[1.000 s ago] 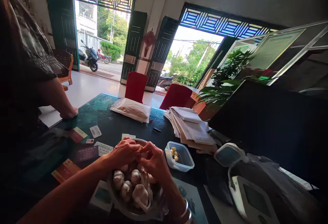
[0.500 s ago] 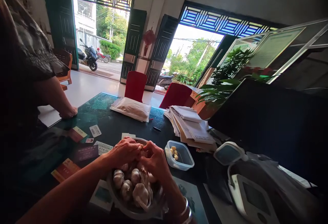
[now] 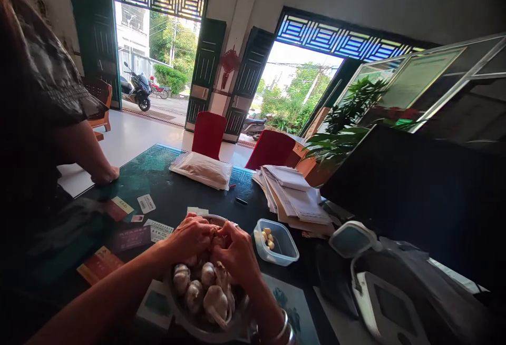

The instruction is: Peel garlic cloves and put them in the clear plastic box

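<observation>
Garlic bulbs (image 3: 216, 303) lie in a bowl (image 3: 185, 324). Right of it, peeled cloves (image 3: 268, 238) sit in a plastic container (image 3: 290, 259), with stacked papers (image 3: 296, 192) behind.

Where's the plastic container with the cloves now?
Head view: the clear plastic container sits on the table, right of the garlic bowl, just below the paper stack.

A dark glass-topped bench (image 3: 158, 154) bears a garlic-filled bowl (image 3: 190, 324), lower center; papers (image 3: 294, 192) lie right of center.

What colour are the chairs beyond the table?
Red, both of them; the head view shows it.
</observation>
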Tool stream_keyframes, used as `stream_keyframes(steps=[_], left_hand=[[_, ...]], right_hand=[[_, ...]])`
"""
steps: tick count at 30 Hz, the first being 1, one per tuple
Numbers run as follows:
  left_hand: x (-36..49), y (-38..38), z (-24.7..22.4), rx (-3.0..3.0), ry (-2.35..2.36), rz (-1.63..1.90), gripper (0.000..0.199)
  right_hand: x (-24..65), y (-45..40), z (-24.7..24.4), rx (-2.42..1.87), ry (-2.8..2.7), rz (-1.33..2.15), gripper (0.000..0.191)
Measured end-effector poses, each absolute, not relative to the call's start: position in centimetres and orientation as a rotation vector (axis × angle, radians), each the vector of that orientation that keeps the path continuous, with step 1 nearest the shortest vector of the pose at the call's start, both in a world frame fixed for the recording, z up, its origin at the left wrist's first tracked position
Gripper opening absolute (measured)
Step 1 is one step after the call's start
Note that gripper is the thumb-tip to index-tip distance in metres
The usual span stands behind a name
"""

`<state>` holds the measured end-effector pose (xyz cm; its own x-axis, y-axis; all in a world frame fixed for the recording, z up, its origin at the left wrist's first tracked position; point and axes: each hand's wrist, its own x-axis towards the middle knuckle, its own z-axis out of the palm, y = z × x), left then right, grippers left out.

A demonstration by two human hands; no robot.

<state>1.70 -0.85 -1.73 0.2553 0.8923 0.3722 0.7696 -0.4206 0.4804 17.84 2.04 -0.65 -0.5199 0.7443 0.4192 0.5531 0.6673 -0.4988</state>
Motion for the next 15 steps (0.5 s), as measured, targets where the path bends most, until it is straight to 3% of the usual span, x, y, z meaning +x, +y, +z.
stream_keyframes(steps=[5,15], left_hand=[[1.9,-1.6,-0.5,2.255,1.648,0.865,0.04],[2.2,-1.9,-0.9,2.349,1.582,0.856,0.031]], right_hand=[[17.6,1.6,-0.6,-0.918,-2.289,0.303,0.008],[17.4,1.1,0.0,-0.956,-2.278,0.306,0.01]])
